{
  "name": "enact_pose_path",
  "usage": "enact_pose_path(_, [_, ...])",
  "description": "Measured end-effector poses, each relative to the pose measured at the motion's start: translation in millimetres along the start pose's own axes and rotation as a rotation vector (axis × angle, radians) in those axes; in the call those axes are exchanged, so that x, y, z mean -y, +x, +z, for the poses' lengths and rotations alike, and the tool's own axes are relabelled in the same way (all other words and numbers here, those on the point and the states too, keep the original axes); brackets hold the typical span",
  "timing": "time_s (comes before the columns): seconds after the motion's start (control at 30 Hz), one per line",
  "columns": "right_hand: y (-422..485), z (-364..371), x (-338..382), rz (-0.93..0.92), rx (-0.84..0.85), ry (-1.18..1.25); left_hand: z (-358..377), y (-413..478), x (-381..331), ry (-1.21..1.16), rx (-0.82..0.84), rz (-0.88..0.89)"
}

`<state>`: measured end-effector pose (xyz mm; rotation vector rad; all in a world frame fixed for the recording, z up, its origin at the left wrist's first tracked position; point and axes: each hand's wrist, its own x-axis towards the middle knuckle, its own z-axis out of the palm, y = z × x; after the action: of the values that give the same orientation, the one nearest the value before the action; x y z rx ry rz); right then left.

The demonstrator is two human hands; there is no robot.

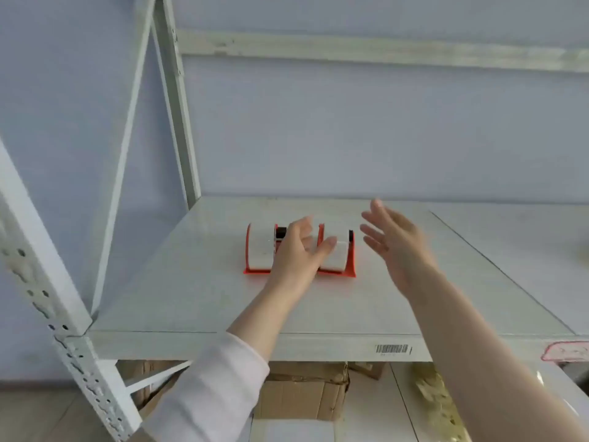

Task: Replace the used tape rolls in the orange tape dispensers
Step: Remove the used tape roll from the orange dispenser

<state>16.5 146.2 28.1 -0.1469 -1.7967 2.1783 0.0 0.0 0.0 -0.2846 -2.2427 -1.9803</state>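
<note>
Cardboard boxes [299, 390] sit under the shelf [191, 298], nearest the camera. A barcode label [392, 348] is stuck on the shelf's front edge. Above that edge, both forearms reach in, the left one in a pale sleeve [216, 387].

At mid-shelf stand two orange dispensers, side by side and almost touching. Each carries a white roll between its orange side plates. The left hand [296, 253] is over the gap between them. Its fingers are loosely spread and grasp nothing, and the thumb lies across the top of the right dispenser [341, 256]. I cannot tell whether it touches the roll. The left dispenser [259, 250] is just to the left of that hand, partly hidden by it. The right hand [395, 247] hovers above the shelf just right of the right dispenser, blurred, its fingers straight, fanned and released.

The left hand is the nearer one to both dispensers. Each roll's axle runs left to right along the shelf, and each dispenser's long axis seems to run front to back. A black part at each far end suggests the cutters point towards the wall [350, 138]. A roll would probably have to be lifted up and out. Whether these rolls are used or fresh cannot be judged.
</note>
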Motion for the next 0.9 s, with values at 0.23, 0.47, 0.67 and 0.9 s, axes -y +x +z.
enact_pose_path(0.23, [17, 11, -57, 0.014, 0.040, -0.313, 21, 22, 44, 0.186, 0.070, -0.139])
enact_pose_path(0.47, [37, 11, -73, -0.078, 0.312, -0.537, 36, 36, 52, 0.206, 0.042, -0.108])
enact_pose_path(0.67, [48, 4, -60, -0.093, 0.433, -0.430, 48, 34, 55, 0.143, 0.011, -0.104])
enact_pose_path(0.9, [62, 14, -17, -0.026, 0.431, -0.310, 48, 20, 62, 0.402, -0.024, -0.042])
